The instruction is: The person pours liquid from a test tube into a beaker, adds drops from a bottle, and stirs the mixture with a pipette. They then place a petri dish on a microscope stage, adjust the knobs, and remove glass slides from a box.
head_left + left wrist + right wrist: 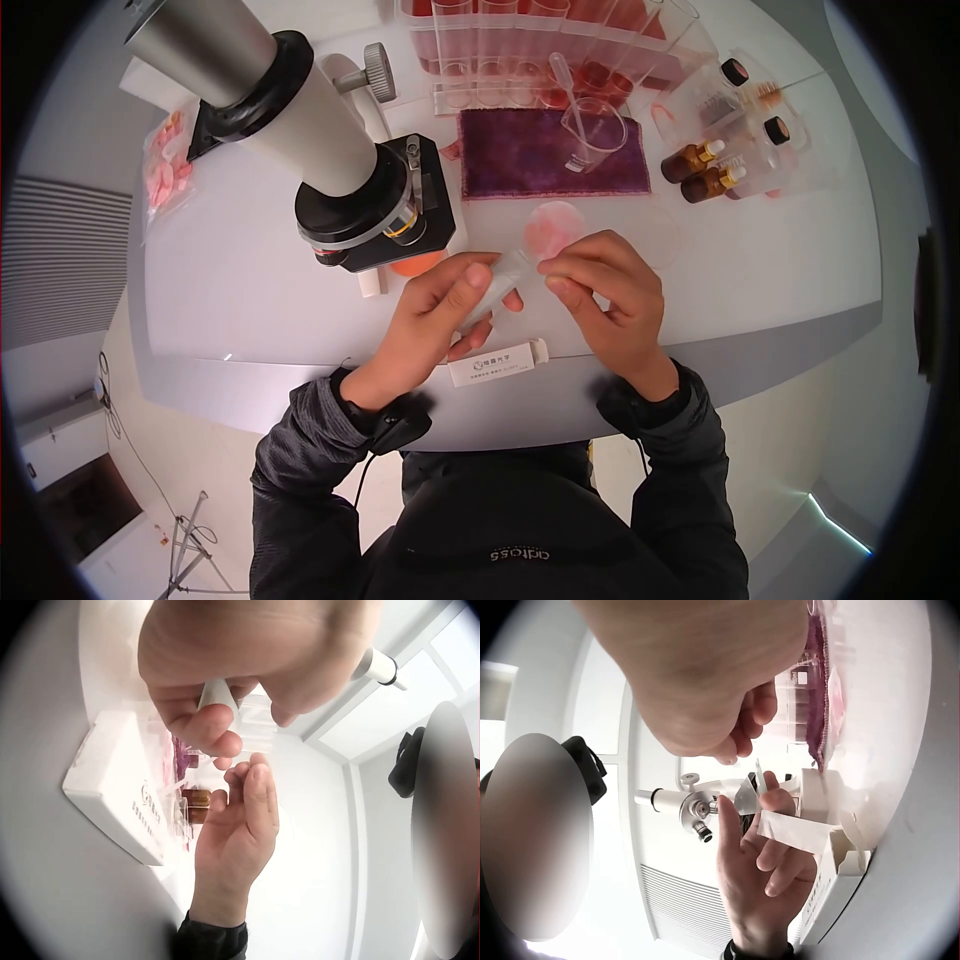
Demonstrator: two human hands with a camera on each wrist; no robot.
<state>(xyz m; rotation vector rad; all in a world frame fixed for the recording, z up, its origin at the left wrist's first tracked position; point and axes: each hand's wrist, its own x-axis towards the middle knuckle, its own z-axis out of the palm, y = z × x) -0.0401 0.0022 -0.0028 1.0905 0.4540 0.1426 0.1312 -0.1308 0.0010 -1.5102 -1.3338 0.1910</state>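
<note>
My left hand [425,315] grips a small, translucent whitish packet [492,290] between thumb and fingers, over the front part of the table. Close to the packet's far end is my right hand [615,300], thumb and index fingertips drawn near each other. I cannot tell whether a thin clear edge is pinched there. In the right wrist view, a white strip [795,831] crosses the left fingers, and clear film [747,796] stands up beside the thumb. Below the hands lies a white printed carton [495,365], its end flap raised at the right.
A microscope [345,170] stands left of the hands. Beyond them lie a pink round disc [555,230] and a purple cloth [500,160] bearing a beaker [600,135] with a pipette. A test tube rack [440,95] stands behind; brown dropper bottles [685,162] sit to the right.
</note>
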